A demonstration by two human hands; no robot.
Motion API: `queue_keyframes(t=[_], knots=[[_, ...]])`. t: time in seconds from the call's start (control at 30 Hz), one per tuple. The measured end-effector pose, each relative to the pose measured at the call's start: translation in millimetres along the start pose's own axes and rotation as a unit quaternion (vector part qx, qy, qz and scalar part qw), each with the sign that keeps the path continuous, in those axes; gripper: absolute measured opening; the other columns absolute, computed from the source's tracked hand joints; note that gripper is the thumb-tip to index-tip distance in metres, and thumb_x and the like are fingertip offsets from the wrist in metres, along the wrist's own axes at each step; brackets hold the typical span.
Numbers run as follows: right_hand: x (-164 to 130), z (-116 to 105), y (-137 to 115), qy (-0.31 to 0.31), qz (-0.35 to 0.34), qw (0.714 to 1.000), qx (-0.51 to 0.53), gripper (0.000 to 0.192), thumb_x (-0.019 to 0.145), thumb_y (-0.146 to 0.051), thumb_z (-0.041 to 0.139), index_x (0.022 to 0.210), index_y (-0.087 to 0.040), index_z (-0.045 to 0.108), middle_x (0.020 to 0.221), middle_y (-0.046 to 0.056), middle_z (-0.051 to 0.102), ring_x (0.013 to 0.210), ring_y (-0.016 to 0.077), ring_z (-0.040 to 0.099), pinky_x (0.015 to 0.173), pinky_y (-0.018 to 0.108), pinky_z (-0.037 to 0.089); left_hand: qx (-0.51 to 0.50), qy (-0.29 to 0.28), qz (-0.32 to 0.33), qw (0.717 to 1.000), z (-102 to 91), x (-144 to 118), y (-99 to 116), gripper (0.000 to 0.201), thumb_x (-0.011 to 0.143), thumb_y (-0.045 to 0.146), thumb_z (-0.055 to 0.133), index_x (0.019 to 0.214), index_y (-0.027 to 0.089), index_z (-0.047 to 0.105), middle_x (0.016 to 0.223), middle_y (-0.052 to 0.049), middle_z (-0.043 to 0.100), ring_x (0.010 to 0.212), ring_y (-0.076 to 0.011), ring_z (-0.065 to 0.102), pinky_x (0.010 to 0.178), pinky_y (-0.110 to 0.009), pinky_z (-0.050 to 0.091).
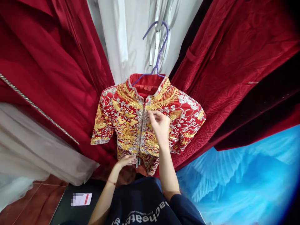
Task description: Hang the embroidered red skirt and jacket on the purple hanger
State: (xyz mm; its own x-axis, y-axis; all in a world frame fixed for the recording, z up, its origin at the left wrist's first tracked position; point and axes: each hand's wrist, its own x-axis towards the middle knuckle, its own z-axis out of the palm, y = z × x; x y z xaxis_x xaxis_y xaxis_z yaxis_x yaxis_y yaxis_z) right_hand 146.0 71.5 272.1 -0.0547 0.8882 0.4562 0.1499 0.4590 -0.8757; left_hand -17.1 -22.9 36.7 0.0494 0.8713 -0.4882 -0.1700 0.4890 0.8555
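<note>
A short-sleeved red jacket (127,120) with dense gold and silver embroidery and a stand collar hangs on a purple hanger (160,51). Down its middle front runs a closed zip (141,128). My right hand (160,123) is raised before the upper chest, just right of the zip, its thumb and forefinger pinched; anything between them is too small to make out. Down at the bottom hem, my left hand (127,160) has its fingers closed on the jacket's front edge, beside a grey strip (138,162) hanging below the zip. Its thumb is hidden.
Red garments (77,78) hang close on the left, with patterned red ones (225,75) on the right. White fabric (131,34) hangs behind the hanger. Blue fabric (246,172) spreads at lower right. A whitish card-like object (82,199) lies on a dark surface (63,209) at lower left.
</note>
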Motion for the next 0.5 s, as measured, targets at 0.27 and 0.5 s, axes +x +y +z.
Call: queue_keyframes(t=[0.27, 0.5], knots=[[9.5, -136.5, 28.2, 0.269, -0.219, 0.914, -0.213, 0.042, 0.083, -0.041, 0.07, 0.121, -0.023, 0.064, 0.118, 0.012, 0.066, 0.107, 0.0303, 0.062, 0.093, 0.049, 0.05, 0.055, 0.331, 0.489, 0.805, -94.5, -43.9, 188.6, 0.035, 0.086, 0.047, 0.067, 0.113, 0.024, 0.064, 0.12, -0.007, 0.067, 0.117, -0.0203, 0.061, 0.102, -0.032, 0.046], [1.5, -176.8, 75.2, 0.014, -0.008, 0.989, -0.15, 0.038, 0.067, -0.05, 0.082, 0.081, -0.017, 0.071, 0.075, 0.005, 0.07, 0.065, 0.0212, 0.062, 0.059, 0.034, 0.053, 0.113, 0.295, 0.512, 0.799, -110.6, 21.9, 268.5, 0.055, 0.079, 0.071, 0.059, 0.096, 0.019, 0.068, 0.098, -0.009, 0.07, 0.093, -0.0204, 0.066, 0.086, -0.03, 0.052]])
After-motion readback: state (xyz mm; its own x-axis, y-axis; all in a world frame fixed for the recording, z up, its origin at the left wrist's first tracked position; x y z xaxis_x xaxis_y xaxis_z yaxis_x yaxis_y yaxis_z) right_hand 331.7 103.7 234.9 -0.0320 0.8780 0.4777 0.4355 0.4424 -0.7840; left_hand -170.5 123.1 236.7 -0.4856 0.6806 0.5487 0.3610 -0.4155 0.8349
